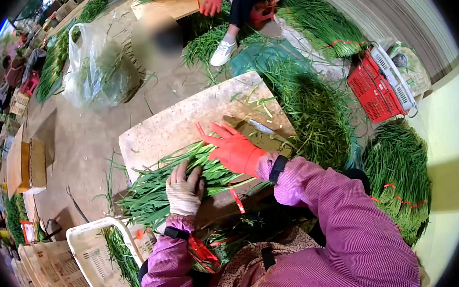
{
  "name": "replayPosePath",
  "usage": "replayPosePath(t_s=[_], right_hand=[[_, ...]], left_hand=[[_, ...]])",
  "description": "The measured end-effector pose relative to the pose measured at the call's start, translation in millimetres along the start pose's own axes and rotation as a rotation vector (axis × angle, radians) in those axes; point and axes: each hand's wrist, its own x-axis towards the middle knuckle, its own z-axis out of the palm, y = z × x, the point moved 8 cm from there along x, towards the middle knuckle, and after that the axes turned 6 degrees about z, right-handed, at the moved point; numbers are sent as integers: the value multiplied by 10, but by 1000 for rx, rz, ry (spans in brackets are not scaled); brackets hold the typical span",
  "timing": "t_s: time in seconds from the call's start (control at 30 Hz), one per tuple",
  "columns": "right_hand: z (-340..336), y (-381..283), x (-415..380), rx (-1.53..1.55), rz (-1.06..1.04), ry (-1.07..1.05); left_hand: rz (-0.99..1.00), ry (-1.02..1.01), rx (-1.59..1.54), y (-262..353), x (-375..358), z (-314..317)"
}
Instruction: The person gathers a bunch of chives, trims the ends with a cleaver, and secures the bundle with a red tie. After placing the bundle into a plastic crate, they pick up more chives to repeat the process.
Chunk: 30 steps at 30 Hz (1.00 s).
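Note:
A bundle of long green stalks (152, 191) lies across the near part of a worn board (169, 128). My left hand (184, 189), in a whitish knit glove, rests on the stalks with its fingers spread. To its right my right hand (232, 146), in a red rubber glove, lies over the pale stalk ends, fingers apart. Near the right fingers a red strip shows at the bundle's far side, and another red strip (237, 200) hangs out below the stalks. A knife (263, 127) lies on the board beyond my right hand.
A white basket (93, 227) stands at the near left, a cardboard box (36, 164) behind it. Loose greens (312, 104) are heaped right of the board, beside a red crate (373, 91). A clear bag (100, 73) stands far left. A person (240, 7) sits beyond the board.

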Motion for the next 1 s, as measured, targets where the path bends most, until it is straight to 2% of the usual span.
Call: replayPosePath(t_s=[0.2, 0.3, 0.37, 0.43, 0.53, 0.6, 0.7, 0.77, 0.83, 0.9, 1.0], right_hand=[[-25, -27, -4, -108, 4, -29], [40, -38, 20, -153, 20, -63], [173, 17, 57, -303, 51, -21], [277, 69, 57, -328, 73, -56], [354, 210, 91, -214, 179, -223], [490, 350, 114, -153, 183, -208], [486, 374, 140, -97, 195, -136], [509, 336, 125, -120, 117, -136], [463, 338, 183, -88, 146, -137], [563, 471, 178, 203, 241, -317], [631, 615, 180, 327, 259, -367]], left_hand=[[173, 1, 146, 140, -81, -16], [127, 7, 57, 44, -109, 100], [135, -6, 78, 67, -92, 111], [145, -36, 122, 92, -104, 134], [88, -30, 80, 36, -127, 183], [16, -33, 41, -13, -138, 197], [105, 10, 147, 74, -136, 125], [100, -6, 129, 64, -145, 159], [73, -47, 140, 43, -140, 169], [72, -54, 116, -1, -168, 225], [78, -72, 90, -4, -203, 254]])
